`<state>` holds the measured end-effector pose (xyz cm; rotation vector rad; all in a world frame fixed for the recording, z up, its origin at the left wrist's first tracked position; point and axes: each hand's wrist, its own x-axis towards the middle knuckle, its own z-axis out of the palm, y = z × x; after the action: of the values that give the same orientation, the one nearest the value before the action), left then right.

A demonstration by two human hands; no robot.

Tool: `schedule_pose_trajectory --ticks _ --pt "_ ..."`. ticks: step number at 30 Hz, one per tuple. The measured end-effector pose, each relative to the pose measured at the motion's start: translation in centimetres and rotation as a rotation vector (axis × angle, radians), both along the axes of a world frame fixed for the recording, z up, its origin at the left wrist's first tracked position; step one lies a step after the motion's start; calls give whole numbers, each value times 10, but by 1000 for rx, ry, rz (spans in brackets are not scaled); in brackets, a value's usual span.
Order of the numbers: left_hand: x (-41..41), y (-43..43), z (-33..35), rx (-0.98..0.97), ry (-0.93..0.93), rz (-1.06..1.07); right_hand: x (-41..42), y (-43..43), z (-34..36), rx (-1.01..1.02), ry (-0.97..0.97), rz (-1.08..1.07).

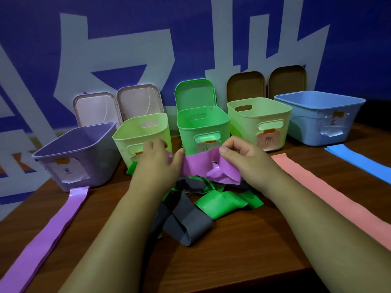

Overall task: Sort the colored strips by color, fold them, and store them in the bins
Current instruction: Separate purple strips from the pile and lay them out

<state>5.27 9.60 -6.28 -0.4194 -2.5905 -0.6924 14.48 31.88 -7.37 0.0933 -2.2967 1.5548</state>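
Pinching purple strip point(198, 166): left hand point(156, 163), right hand point(243, 155)

On table point(232, 261): five bins in a row at the back, leftmost bin point(80, 153) to rightmost bin point(317, 115); lids point(194, 92) lean behind them. Before centre bin point(203, 123): tangled pile point(190, 218), held strip point(198, 163) above it. Flat before leftmost bin: left strip point(53, 225). Right of pile: right strip point(330, 195), then far-right strip point(359, 159).

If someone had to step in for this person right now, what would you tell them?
Hands: left hand and right hand both hold a crumpled purple strip.
Sorted flat: purple stack left, pink strip and blue strip right.
Tangled beneath the hands: green strips, grey strips.
The bins stand open behind; no strip shows inside.
Left to do: finish sorting, fold everything, store it.
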Motion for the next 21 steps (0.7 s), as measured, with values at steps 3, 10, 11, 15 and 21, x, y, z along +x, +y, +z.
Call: schedule_pose_trajectory --ticks 3,10,11,15,21 --pt "7 9 5 247 1 -126 -2 -3 1 -224 -13 118" --pt "39 22 14 387 -62 -405 0 -6 0 -338 -85 214" --pt "39 24 13 387 -74 -414 0 -6 0 -317 -83 212" --pt "32 27 11 496 -174 -369 1 -7 0 -312 -76 227" --pt "29 26 22 532 -337 -466 2 -7 0 -224 -42 232"
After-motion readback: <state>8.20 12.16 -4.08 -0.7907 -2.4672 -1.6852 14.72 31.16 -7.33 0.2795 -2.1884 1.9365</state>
